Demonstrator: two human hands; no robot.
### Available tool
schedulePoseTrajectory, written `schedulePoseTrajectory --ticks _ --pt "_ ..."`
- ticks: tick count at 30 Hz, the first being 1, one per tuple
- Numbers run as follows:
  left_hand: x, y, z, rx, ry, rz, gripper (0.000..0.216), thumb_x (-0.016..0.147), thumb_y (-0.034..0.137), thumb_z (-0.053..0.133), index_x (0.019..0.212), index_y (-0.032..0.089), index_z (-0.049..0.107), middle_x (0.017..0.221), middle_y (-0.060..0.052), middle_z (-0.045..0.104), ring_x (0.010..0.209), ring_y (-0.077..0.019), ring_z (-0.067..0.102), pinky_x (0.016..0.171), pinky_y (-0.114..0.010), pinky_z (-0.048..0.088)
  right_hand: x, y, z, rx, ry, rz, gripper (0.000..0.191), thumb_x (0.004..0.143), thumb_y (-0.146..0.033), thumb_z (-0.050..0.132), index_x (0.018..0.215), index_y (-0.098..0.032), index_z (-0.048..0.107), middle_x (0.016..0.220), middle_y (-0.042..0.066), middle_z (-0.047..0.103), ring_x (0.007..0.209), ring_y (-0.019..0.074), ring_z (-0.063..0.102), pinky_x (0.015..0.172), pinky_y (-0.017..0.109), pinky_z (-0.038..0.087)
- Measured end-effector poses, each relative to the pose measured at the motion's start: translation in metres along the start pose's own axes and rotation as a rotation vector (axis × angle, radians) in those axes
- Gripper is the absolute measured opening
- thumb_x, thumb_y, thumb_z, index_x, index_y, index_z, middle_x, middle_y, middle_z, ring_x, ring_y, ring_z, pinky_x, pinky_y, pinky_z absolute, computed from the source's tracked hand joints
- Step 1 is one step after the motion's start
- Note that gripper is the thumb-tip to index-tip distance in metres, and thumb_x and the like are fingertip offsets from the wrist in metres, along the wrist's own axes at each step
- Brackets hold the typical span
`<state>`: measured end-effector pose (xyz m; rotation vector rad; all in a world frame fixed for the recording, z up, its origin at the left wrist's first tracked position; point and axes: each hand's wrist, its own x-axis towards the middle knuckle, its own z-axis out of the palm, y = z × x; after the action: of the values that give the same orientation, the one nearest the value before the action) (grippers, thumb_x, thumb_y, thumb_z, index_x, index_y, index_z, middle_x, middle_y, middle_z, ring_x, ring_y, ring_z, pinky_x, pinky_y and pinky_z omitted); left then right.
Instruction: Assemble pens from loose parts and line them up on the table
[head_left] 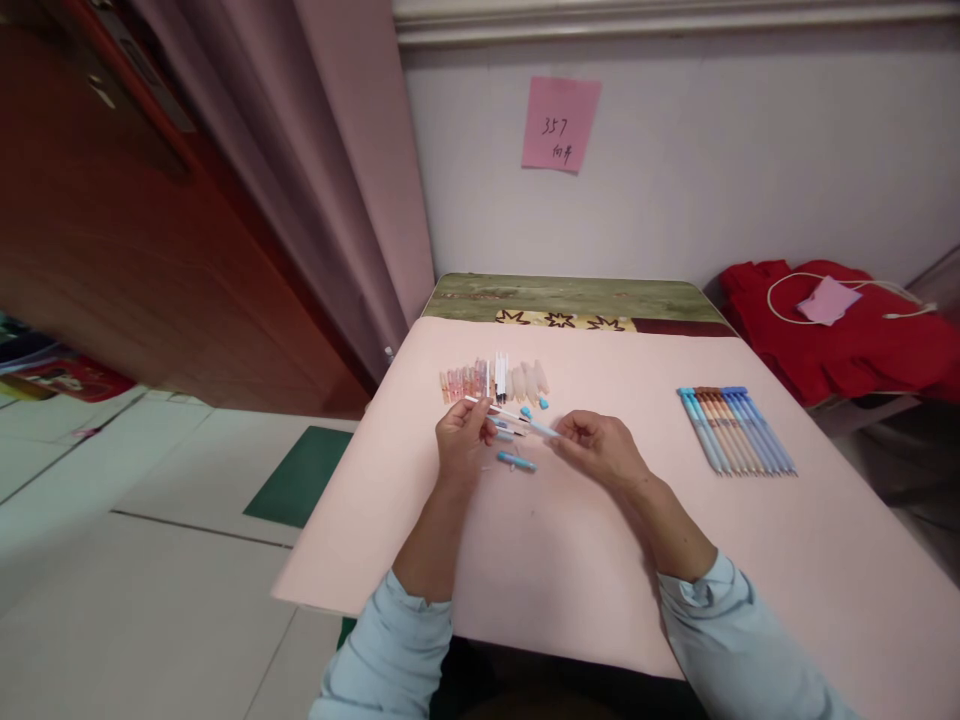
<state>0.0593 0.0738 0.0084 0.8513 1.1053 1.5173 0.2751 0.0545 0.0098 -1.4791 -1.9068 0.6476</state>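
My left hand [465, 436] is closed in a pinch on a thin white pen refill [499, 409], which slants right and down. My right hand [601, 443] pinches a pale blue pen barrel [543, 429] by its right end. The refill's dark tip meets or nearly meets the barrel's left end; I cannot tell whether it is inside. Beneath the hands lie a blue pen part [517, 462] and other small pen pieces, partly hidden by my left fingers. Two small blue caps [544, 403] rest just beyond the barrel.
Behind my hands lie a row of patterned pink tubes [463, 380], white refills [501, 375] and frosted pieces [527, 381]. Several pens [737, 432] are lined up at right on the pink-covered table [585, 580]. Red cloth with a cable [832, 330] sits beyond the right edge.
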Motion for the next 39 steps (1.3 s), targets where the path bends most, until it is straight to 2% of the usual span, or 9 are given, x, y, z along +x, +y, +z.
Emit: schedulePoseTrajectory --ticks 11,17,22,25,28,31,33,36,39 --pt "-0.006 -0.003 0.005 0.001 -0.137 -0.130 0.030 0.073 0.043 0.075 0.073 0.015 0.065 0.052 0.002 0.057 0.043 -0.0069 0.046 0.042 -0.019 0.034 -0.001 -0.003 0.009 0.104 -0.007 -0.017 0.018 0.082 -0.040 0.065 0.084 -0.022 0.069 0.070 -0.001 0.066 0.063 0.0129 0.058 0.059 0.023 0.043" --pt "-0.009 -0.005 0.006 0.033 -0.235 -0.117 0.028 0.073 0.041 0.075 0.078 0.014 0.069 0.054 0.001 0.058 0.046 -0.0079 0.049 0.045 -0.020 0.038 0.000 -0.006 0.015 0.189 0.024 -0.052 0.022 0.083 -0.039 0.065 0.096 -0.023 0.072 0.082 0.002 0.071 0.071 0.0155 0.063 0.066 0.026 0.048" --pt "-0.013 -0.002 0.008 0.076 -0.297 -0.131 0.032 0.072 0.039 0.076 0.091 0.014 0.073 0.052 0.001 0.057 0.047 -0.0091 0.050 0.044 -0.021 0.039 0.000 -0.011 0.015 0.199 0.036 -0.057 0.021 0.084 -0.040 0.063 0.092 -0.023 0.072 0.084 0.004 0.072 0.074 0.0171 0.064 0.068 0.027 0.049" --pt "-0.010 0.001 0.006 0.021 -0.226 -0.146 0.039 0.070 0.039 0.077 0.100 0.015 0.072 0.062 -0.001 0.063 0.047 -0.0080 0.051 0.043 -0.020 0.039 0.001 -0.007 0.009 0.167 0.074 -0.052 0.019 0.083 -0.038 0.063 0.090 -0.022 0.072 0.084 0.003 0.072 0.075 0.0176 0.064 0.069 0.027 0.049" --pt "-0.002 0.004 0.000 -0.074 -0.038 -0.097 0.038 0.073 0.045 0.073 0.094 0.013 0.070 0.075 -0.005 0.067 0.048 -0.0064 0.052 0.041 -0.019 0.034 0.003 0.001 -0.005 0.058 0.133 -0.005 0.017 0.080 -0.036 0.063 0.088 -0.023 0.072 0.084 0.002 0.072 0.075 0.0176 0.064 0.069 0.028 0.047" --pt "0.007 0.005 -0.011 -0.157 0.143 -0.022 0.037 0.075 0.047 0.071 0.086 0.012 0.068 0.069 -0.003 0.064 0.045 -0.0050 0.050 0.039 -0.018 0.030 0.004 0.011 -0.019 -0.121 0.147 0.060 0.016 0.078 -0.036 0.063 0.083 -0.025 0.073 0.079 0.000 0.070 0.071 0.0166 0.061 0.065 0.027 0.043" --pt "0.012 0.005 -0.017 -0.182 0.218 0.007 0.035 0.072 0.044 0.073 0.085 0.011 0.067 0.065 -0.001 0.063 0.044 -0.0044 0.048 0.039 -0.018 0.028 0.004 0.016 -0.027 -0.213 0.127 0.078 0.016 0.077 -0.038 0.062 0.080 -0.025 0.073 0.077 -0.001 0.069 0.068 0.0159 0.060 0.063 0.027 0.041" --pt "0.015 0.005 -0.023 -0.179 0.278 0.030 0.033 0.069 0.039 0.075 0.085 0.012 0.067 0.064 0.000 0.062 0.043 -0.0040 0.047 0.039 -0.018 0.027 0.003 0.021 -0.032 -0.278 0.088 0.094 0.018 0.076 -0.039 0.061 0.078 -0.025 0.073 0.074 -0.001 0.068 0.066 0.0151 0.058 0.060 0.026 0.039" --pt "0.015 0.003 -0.024 -0.177 0.279 0.020 0.031 0.068 0.037 0.075 0.084 0.012 0.067 0.064 0.000 0.062 0.043 -0.0042 0.046 0.039 -0.018 0.027 0.003 0.023 -0.032 -0.329 0.080 0.109 0.018 0.076 -0.040 0.061 0.077 -0.025 0.072 0.073 -0.001 0.068 0.064 0.0151 0.058 0.058 0.026 0.036"
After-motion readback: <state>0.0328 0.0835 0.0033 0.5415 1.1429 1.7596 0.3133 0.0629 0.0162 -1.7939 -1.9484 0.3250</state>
